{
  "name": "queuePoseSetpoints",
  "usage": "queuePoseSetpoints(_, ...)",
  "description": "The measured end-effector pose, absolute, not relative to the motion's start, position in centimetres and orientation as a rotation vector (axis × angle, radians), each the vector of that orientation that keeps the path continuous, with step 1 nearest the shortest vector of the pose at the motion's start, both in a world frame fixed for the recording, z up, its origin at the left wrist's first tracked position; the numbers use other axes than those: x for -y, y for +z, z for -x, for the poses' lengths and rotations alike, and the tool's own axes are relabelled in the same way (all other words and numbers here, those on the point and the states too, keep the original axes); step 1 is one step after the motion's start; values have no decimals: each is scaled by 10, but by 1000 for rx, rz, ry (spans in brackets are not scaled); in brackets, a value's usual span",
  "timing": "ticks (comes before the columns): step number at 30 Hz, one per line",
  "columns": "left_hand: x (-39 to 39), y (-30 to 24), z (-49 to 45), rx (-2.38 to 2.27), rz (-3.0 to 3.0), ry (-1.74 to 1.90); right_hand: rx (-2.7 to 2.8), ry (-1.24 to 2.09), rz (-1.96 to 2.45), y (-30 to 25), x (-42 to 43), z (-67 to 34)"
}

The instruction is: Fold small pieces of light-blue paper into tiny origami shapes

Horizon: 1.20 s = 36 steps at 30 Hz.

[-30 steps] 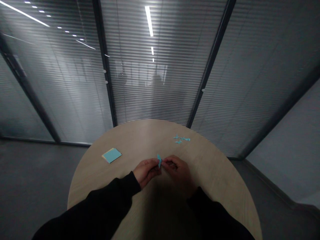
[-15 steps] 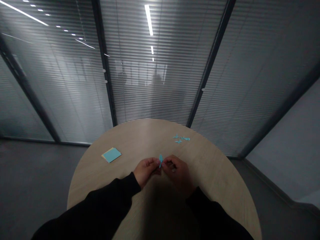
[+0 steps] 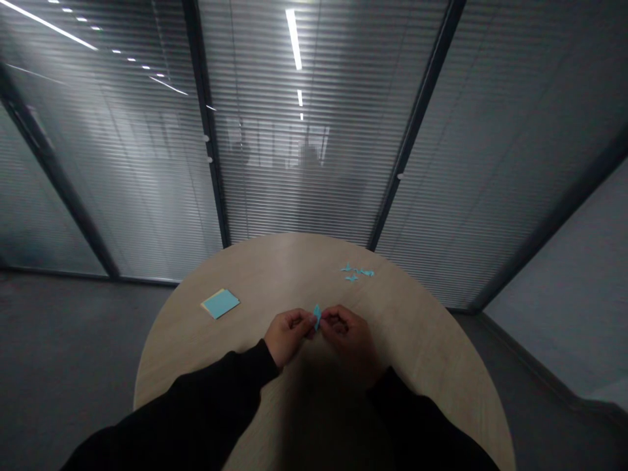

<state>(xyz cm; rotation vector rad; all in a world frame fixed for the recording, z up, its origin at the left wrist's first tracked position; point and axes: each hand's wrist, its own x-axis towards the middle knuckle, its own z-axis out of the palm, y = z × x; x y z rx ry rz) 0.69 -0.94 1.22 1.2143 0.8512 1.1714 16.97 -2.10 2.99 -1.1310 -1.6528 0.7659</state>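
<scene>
A small folded piece of light blue paper [image 3: 316, 316] sticks up between my two hands over the middle of a round wooden table [image 3: 422, 353]. My left hand [image 3: 287, 337] pinches it from the left with fingers curled. My right hand [image 3: 349, 337] pinches it from the right, fingers also closed. Both arms wear black sleeves.
A small stack of square blue paper sheets [image 3: 220, 303] lies on the table's left side. Several small folded blue paper figures [image 3: 357, 272] sit near the far right edge. Glass walls with blinds [image 3: 304, 131] stand behind the table, and dark floor surrounds it.
The blue paper piece has shifted slightly between my fingertips and my hands stay close together; nothing else on the table has moved.
</scene>
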Motion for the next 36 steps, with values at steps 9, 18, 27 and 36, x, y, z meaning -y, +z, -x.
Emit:
queuePoseSetpoints(9,9,9,-8,-811,-1152,1161,1557,922,1102,32,20,-171)
queuePoseSetpoints(18,9,12,-5,-748,-1198,1096,1426,1143,1137,45,23,-174)
queuePoseSetpoints(27,12,13,-5,-716,-1180,1076,1372,1275,1068,44,23,-172)
queuePoseSetpoints(36,9,11,-4,-744,-1173,1124,1277,1423,965,42,28,-167)
